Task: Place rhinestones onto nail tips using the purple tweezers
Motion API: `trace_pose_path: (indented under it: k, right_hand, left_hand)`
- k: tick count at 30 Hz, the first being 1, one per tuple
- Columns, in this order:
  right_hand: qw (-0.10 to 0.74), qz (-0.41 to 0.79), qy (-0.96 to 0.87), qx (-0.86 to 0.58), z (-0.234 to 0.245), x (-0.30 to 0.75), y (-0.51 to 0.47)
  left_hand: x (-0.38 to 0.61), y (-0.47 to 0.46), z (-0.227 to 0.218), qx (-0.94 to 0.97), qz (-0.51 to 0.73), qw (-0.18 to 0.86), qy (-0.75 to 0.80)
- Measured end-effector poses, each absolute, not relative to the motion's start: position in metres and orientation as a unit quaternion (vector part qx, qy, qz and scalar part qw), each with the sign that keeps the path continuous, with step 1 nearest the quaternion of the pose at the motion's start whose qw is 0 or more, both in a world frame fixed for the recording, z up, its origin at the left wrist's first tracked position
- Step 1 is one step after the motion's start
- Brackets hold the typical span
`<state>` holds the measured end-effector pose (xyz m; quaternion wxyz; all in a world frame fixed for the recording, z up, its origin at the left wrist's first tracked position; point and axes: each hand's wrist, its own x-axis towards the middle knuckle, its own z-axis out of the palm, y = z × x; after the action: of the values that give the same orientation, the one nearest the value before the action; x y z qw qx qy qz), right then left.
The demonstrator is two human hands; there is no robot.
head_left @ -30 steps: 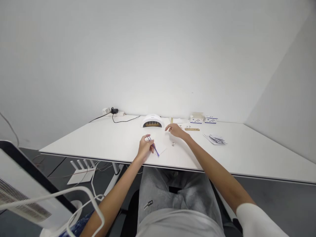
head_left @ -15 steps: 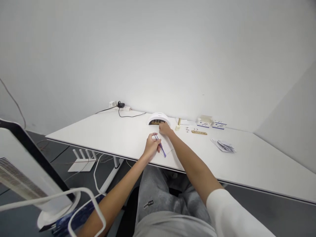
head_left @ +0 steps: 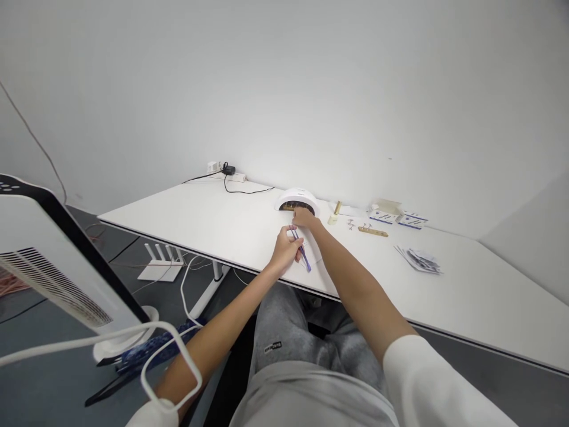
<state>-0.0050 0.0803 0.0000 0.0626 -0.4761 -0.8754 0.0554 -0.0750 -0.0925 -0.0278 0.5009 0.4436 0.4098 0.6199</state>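
Note:
My left hand (head_left: 284, 251) is closed around purple tweezers (head_left: 304, 258), held slanting over a white sheet of paper (head_left: 312, 255) near the table's front edge. Just beyond it, my right hand (head_left: 306, 218) reaches to the mouth of a white dome-shaped lamp (head_left: 301, 194). Its fingers are curled in, and their tips are hidden by the hand itself. Inside the lamp's opening a gold strip (head_left: 290, 207) with small pieces standing on it shows beside these fingers.
Right of the lamp are a small bottle with a gold cap (head_left: 334, 214), another gold strip (head_left: 373, 232), small metal pieces (head_left: 351, 225), blue-and-white boxes (head_left: 411, 220) and a pile of packets (head_left: 420, 260). A black adapter (head_left: 229, 170) sits back left. A white appliance (head_left: 48, 261) stands beside the table.
The whole view has shifted, so the table and lamp appear higher and further right. Both hands keep about the same places relative to the lamp, with the tweezers still in the left.

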Motion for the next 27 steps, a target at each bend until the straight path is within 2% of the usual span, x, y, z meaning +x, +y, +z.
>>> trace_pose_path:
  k: [15,22,27]
  right_hand:
    - [0.008,0.046,-0.912,-0.408,0.024,-0.007,0.037]
    - [-0.006,0.139,-0.929,-0.343,0.037,-0.036,0.041]
    - [0.057,0.22,-0.929,-0.292,0.048,-0.032,0.042]
  left_hand:
    - [-0.074,-0.094,-0.028,0.454,0.624,0.496,0.398]
    - [-0.075,-0.094,-0.026,0.416,0.647,0.502,0.395]
    - [-0.074,-0.094,-0.026,0.411,0.653,0.501,0.393]
